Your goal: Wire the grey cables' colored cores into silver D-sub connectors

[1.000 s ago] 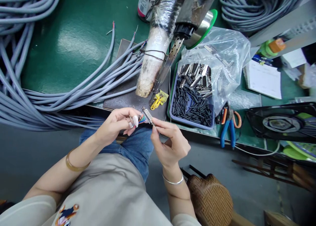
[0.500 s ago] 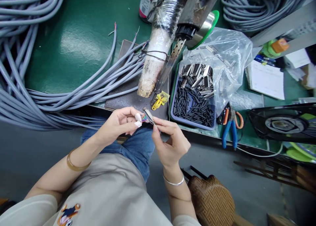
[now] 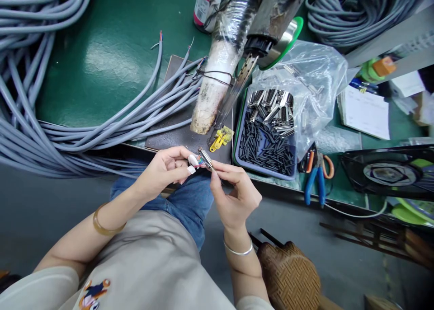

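Observation:
Between thumb and finger, my right hand [image 3: 233,190] pinches the lower end of a metal multi-pin connector [image 3: 205,158]. Thin coloured wires [image 3: 199,162] run from the connector's left side toward my left hand [image 3: 172,165]. My left fingertips are closed at these wires; the fingers partly hide them. Both hands are held over my lap, just off the bench edge. Just beyond them lies a yellow clip-like piece [image 3: 219,139] on a dark board [image 3: 162,140]. Above that board hangs a soldering iron [image 3: 233,91], beside a wrapped white tube [image 3: 212,97].
A blue tray [image 3: 264,171] holds black sleeves and metal connectors, with a clear plastic bag [image 3: 315,84] over its far side. Grey cables [image 3: 101,131] spread across the left bench. Pliers [image 3: 317,174], a black fan [image 3: 389,170], paper [image 3: 368,111] and a stool [image 3: 291,274] are to the right.
The coloured wires show slightly more between my left fingertips and the connector. Both hands keep nearly the same place and hold; the whole view has shifted a little.

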Action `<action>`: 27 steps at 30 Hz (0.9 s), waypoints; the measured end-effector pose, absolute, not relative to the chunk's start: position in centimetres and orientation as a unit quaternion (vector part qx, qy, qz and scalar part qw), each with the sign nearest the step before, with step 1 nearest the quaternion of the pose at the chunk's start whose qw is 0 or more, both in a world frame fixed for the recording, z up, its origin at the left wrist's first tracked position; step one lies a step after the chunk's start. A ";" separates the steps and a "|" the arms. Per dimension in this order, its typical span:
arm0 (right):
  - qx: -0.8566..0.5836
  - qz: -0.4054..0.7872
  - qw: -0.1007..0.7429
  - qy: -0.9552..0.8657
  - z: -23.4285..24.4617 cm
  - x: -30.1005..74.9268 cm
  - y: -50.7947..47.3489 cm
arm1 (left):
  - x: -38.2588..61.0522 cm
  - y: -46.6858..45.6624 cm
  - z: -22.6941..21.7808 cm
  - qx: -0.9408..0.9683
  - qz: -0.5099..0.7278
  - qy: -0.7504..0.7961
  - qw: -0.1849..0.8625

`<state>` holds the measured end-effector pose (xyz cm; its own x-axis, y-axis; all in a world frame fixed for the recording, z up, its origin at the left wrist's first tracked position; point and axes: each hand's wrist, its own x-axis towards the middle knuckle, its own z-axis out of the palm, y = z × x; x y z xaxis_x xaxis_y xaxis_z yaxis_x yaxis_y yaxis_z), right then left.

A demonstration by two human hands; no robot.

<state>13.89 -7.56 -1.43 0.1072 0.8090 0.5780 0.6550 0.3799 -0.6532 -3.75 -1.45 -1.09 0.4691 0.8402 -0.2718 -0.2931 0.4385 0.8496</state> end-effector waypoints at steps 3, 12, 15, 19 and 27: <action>-0.549 0.073 0.499 -0.667 -1.4 13.9 -7.6 | -3.8 -1.4 -1.2 0.368 0.377 0.335 0.781; -0.544 0.030 0.494 -0.678 -0.7 13.6 -7.8 | -4.1 -1.4 -1.1 0.359 0.379 0.301 0.798; -0.544 0.030 0.493 -0.678 -0.8 13.6 -7.9 | -4.1 -1.4 -1.0 0.362 0.373 0.307 0.798; -0.543 0.044 0.497 -0.675 -1.1 13.7 -7.8 | -4.1 -1.3 -1.0 0.363 0.364 0.313 0.799; -0.560 0.103 0.484 -0.665 -1.3 13.9 -7.7 | -4.0 -1.3 -0.7 0.346 0.348 0.327 0.808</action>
<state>13.94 -7.69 -1.32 0.0946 0.8440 0.5279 0.6444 0.3522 -0.6787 -4.01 -1.30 -0.73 0.5440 0.7881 -0.2880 -0.3357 0.5191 0.7860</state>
